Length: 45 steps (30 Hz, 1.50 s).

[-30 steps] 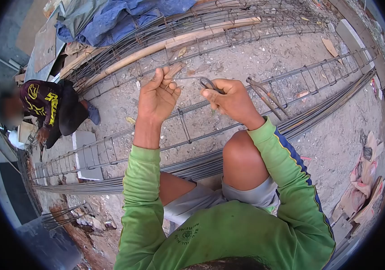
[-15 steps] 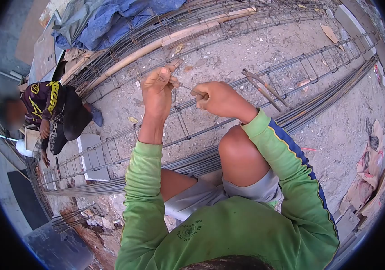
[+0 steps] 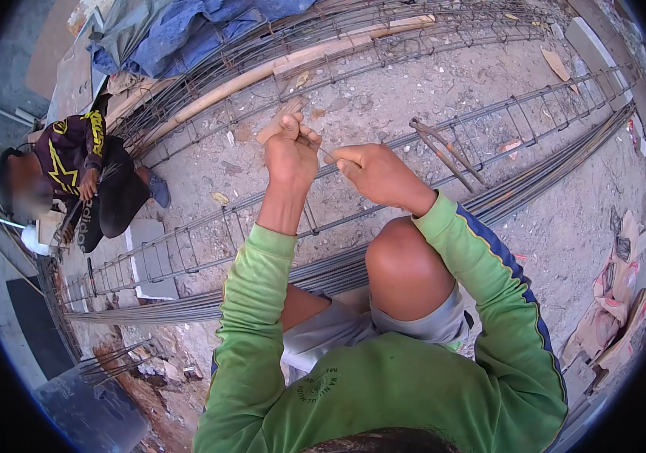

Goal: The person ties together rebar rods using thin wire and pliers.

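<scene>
A short thin piece of tie wire (image 3: pixel 324 152) spans the small gap between my two hands, above a long rebar cage (image 3: pixel 262 202). My left hand (image 3: pixel 291 157) is raised with its fingers curled in around one end of the wire. On the other side my right hand (image 3: pixel 374 175) pinches the wire between thumb and fingers, palm turned down. To the right of it, a pair of rusty-handled pincers (image 3: pixel 448 149) rests across the cage bars. Just beyond my left fingers lies a flat brown scrap (image 3: pixel 281 121) on the ground.
A bundle of steel bars (image 3: pixel 330 270) runs beside my knees. More rebar cages with a wooden pole (image 3: pixel 255 83) and a blue tarp (image 3: pixel 179 38) lie at the far side. Another person (image 3: pixel 85 177) crouches at the left end. Torn paper sacks (image 3: pixel 606 302) lie at the right.
My left hand has moved right, closer to my right hand, which has shifted slightly right. The crouching person's upper hand has moved toward their knee.
</scene>
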Tool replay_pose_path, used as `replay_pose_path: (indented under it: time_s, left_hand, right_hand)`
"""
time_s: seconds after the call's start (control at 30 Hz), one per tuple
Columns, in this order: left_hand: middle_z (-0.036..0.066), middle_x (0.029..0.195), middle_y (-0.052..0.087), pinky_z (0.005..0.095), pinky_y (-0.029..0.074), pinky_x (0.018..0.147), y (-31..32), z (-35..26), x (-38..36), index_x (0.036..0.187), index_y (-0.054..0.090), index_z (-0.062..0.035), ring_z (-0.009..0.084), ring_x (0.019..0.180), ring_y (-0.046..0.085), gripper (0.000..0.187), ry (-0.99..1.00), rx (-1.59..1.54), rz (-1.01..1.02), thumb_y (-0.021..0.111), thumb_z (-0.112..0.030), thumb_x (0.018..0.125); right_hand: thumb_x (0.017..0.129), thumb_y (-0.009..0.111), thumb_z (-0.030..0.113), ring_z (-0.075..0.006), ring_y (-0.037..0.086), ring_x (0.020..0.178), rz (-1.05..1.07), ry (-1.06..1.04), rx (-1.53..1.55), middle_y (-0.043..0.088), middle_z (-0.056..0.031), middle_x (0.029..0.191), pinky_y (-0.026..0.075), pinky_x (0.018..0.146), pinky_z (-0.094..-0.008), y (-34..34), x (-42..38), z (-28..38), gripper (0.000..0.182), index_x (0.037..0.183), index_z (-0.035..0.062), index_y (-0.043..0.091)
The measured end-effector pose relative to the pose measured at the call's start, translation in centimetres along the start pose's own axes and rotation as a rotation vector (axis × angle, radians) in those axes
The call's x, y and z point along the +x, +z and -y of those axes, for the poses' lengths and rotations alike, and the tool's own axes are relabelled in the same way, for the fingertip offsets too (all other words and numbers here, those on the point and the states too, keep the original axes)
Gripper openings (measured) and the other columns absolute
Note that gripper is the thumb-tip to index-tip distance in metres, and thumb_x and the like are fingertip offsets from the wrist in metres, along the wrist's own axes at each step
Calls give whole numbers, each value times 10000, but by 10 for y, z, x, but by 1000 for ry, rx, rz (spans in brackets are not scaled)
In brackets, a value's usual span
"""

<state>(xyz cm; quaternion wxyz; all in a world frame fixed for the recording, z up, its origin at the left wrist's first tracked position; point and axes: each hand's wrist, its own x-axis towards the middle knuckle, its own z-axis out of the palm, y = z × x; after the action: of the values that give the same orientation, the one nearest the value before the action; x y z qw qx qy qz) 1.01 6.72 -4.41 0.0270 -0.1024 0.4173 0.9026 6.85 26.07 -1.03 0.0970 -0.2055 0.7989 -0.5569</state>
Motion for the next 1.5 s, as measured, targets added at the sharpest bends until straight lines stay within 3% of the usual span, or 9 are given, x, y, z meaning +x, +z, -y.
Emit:
replay_pose_path:
  time_s: [0.1, 0.23, 0.3, 0.33, 0.5, 0.63, 0.77, 1.2, 1.5]
  left_hand:
    - [60, 890, 638, 364, 506, 771, -2, 4, -15, 1065, 616, -42, 180, 762, 590, 209, 185, 834, 83, 571, -244, 1032]
    - [68, 920, 672, 367, 517, 776, 19, -16, -26, 1076, 657, -4, 198, 800, 625, 240, -331, 186, 173, 589, -228, 1026]
    - [103, 889, 710, 363, 533, 774, 24, -22, -26, 1041, 719, 28, 215, 827, 671, 263, -95, 1077, 394, 644, -215, 977]
    - [103, 889, 710, 363, 533, 774, 15, -15, -19, 1041, 719, 28, 215, 827, 671, 263, -87, 1058, 380, 644, -215, 977]
    - [254, 830, 699, 428, 531, 763, -39, 70, 42, 905, 757, 10, 360, 832, 702, 292, 158, 1606, 433, 714, -271, 839]
    - [290, 854, 688, 444, 527, 781, -49, 127, 79, 867, 745, 31, 405, 843, 686, 331, 22, 1553, 366, 720, -296, 820]
    - [274, 821, 701, 439, 537, 757, -49, 162, 97, 817, 731, 56, 384, 787, 698, 331, 27, 1581, 356, 727, -274, 799]
    - [163, 765, 702, 371, 508, 542, 5, 117, 84, 776, 708, 72, 216, 641, 662, 108, -439, 874, 162, 763, -18, 798]
    - [125, 666, 677, 334, 501, 553, 10, 121, 69, 690, 706, 58, 191, 600, 631, 180, -268, 782, 97, 812, -63, 770]
  right_hand:
    - [999, 567, 152, -146, 555, 590, -94, -225, -344, 588, -116, 683, 471, 605, -319, 2, -18, -19, 251, 1204, 62, 682]
    - [998, 555, 136, -156, 545, 574, -3, -11, -131, 586, -111, 675, 469, 596, -320, -20, -47, -23, 247, 1186, 37, 682]
    - [930, 546, 153, -302, 632, 704, -171, 395, 44, 653, -211, 798, 491, 698, -415, -39, -58, -32, 255, 1052, -11, 698]
    - [930, 546, 153, -302, 632, 704, -155, 392, 25, 653, -211, 798, 491, 698, -415, -46, -64, -42, 255, 1052, -11, 698]
    - [971, 516, 81, -77, 435, 546, 52, 553, 96, 470, 13, 603, 346, 505, -279, -55, -75, -75, 215, 973, -28, 702]
    - [940, 531, 119, -108, 464, 567, 35, 423, -162, 498, -30, 610, 369, 526, -319, -43, -64, -107, 237, 958, -44, 701]
    - [927, 556, 249, -475, 616, 941, -104, 366, -425, 663, -255, 955, 484, 820, -548, -27, -48, -105, 261, 872, 19, 667]
    - [904, 542, 172, -413, 716, 773, 62, 457, -1040, 706, -251, 806, 559, 734, -529, -15, -25, -74, 176, 964, 61, 666]
    - [881, 587, 190, -400, 712, 750, 11, 249, -1164, 713, -208, 792, 564, 695, -497, -37, -4, -64, 158, 870, 90, 708]
